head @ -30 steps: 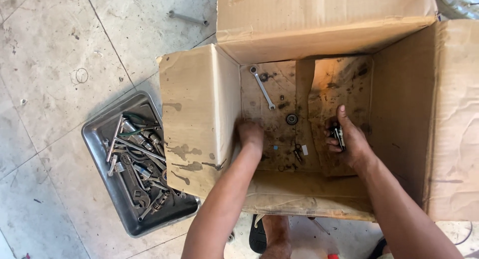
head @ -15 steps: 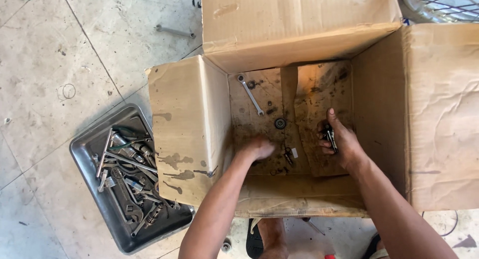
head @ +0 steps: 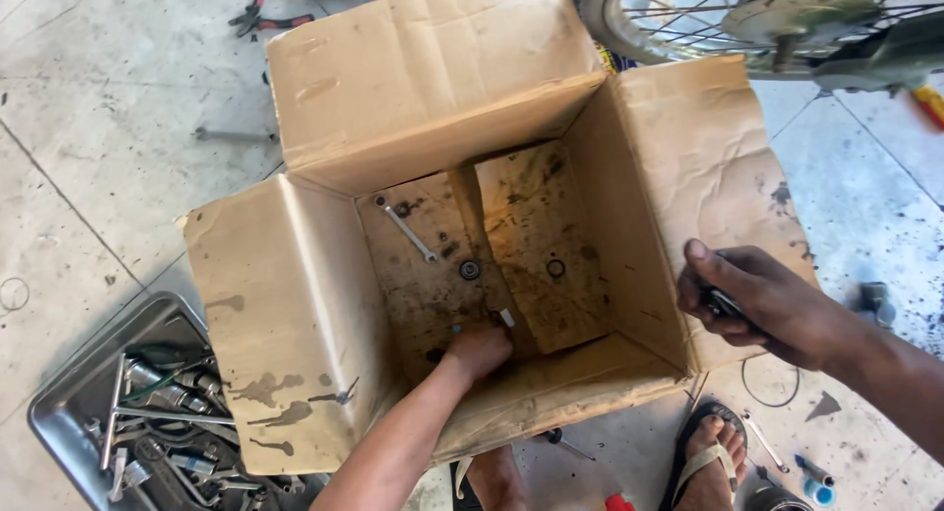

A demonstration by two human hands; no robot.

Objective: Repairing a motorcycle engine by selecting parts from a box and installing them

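Observation:
An open, oil-stained cardboard box (head: 447,108) sits on the tiled floor. My left hand (head: 479,351) reaches down to its bottom, fingers closed near a small white part (head: 506,318); I cannot tell if it holds anything. My right hand (head: 757,304) is outside the box, over its right flap, shut on a small dark metal tool. On the box floor lie a slim wrench (head: 405,229), a round bearing (head: 470,270) and a dark ring (head: 556,268).
A metal tray (head: 69,393) full of wrenches and sockets sits at the lower left. A wheel (head: 747,19) stands at the top right. Pliers (head: 261,17) and a long tool (head: 231,134) lie on the floor. My sandalled foot (head: 710,452) is below the box.
My right hand has come up out of the box with the dark tool and moved right, over the flap. My left hand has slid toward the box's near wall.

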